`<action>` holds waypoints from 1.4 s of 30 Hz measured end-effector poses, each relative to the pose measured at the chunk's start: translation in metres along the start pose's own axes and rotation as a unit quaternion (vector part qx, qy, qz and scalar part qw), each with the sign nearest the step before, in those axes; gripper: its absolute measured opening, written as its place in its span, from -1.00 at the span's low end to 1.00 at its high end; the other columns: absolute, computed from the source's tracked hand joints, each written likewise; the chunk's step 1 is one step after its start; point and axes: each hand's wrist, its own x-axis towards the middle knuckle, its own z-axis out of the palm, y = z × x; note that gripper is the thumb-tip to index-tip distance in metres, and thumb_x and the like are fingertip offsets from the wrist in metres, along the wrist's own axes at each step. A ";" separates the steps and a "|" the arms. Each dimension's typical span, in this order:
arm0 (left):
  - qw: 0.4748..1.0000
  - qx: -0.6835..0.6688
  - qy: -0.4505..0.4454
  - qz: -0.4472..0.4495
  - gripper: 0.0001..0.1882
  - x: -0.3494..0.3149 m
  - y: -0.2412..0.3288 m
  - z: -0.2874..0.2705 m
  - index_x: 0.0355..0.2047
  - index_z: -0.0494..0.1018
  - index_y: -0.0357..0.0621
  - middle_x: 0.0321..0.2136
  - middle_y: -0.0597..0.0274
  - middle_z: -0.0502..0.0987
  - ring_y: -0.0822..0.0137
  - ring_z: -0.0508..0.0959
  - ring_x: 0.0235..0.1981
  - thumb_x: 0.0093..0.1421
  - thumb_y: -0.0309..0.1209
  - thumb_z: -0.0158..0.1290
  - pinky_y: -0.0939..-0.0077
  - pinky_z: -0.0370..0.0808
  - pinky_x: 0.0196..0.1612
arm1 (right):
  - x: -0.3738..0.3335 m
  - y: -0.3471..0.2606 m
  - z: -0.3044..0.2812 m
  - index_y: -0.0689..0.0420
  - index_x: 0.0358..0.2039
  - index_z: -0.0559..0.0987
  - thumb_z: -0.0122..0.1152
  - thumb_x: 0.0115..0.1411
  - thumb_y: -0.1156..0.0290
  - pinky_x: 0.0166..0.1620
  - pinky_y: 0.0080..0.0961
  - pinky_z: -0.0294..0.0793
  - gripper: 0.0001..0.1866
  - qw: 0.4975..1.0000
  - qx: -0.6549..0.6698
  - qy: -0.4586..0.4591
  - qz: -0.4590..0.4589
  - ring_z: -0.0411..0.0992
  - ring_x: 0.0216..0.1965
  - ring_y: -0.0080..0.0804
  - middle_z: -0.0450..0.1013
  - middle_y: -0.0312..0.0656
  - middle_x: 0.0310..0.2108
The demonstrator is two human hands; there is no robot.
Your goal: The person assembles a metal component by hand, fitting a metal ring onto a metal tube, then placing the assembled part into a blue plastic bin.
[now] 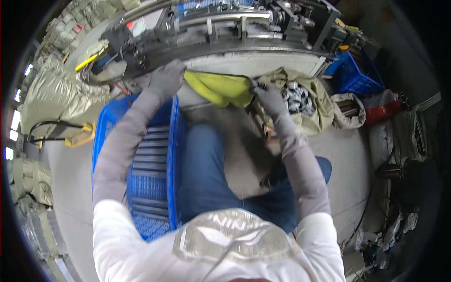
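Both of my hands wear grey gloves and are held out in front of me. Between them stretches a yellow-green cloth (217,89) with a dark edging. My left hand (168,81) is closed on its left end, above the far end of a blue plastic crate (173,188). At the cloth's other end my right hand (270,97) grips a corner, beside an open tan sack (324,120) of shiny ring-shaped metal parts (297,98). The fingertips are blurred. Inside the crate lie several long grey bars (149,164), partly covered by my left arm.
A long machine (225,23) with metal rods runs across the far side. Another blue crate (359,75) stands at the far right, near a small sack (348,110) of tubes. Wrapped bundles (51,89) and a yellow-and-black frame (77,135) lie to the left.
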 end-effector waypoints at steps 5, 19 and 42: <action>1.000 -0.021 0.013 0.006 -0.82 -0.050 0.012 -0.070 -0.13 0.54 -0.05 -0.12 0.08 0.55 -0.02 0.61 -0.15 0.26 -0.41 0.09 0.11 0.55 -0.07 | -0.013 -0.030 -0.011 0.09 0.00 0.67 0.19 0.37 0.42 -0.44 -0.68 0.47 -0.76 0.952 0.221 -0.140 0.161 0.51 -0.46 -0.71 0.57 -0.39 -0.40; 0.969 -0.077 -0.233 0.003 -0.73 -0.299 0.098 -0.098 -0.13 0.53 -0.10 -0.19 0.07 0.57 0.02 0.63 -0.24 0.13 -0.46 0.20 0.12 0.50 -0.18 | -0.181 -0.071 -0.028 0.06 -0.12 0.70 0.33 0.09 0.57 0.12 -0.28 0.53 -0.69 0.924 0.027 -0.340 -0.175 0.51 0.08 -0.12 0.56 -0.14 0.00; 0.983 -0.107 -0.125 0.082 -0.38 -0.247 0.172 0.001 0.29 0.43 -0.04 0.43 -0.13 0.16 -0.25 -0.01 0.49 0.21 -0.19 0.10 -0.21 -0.21 0.50 | -0.261 -0.084 -0.028 0.00 -0.06 0.70 0.29 0.16 0.33 0.19 -0.26 0.46 -0.69 0.876 0.007 -0.441 -0.196 0.48 0.13 -0.15 0.54 -0.16 0.03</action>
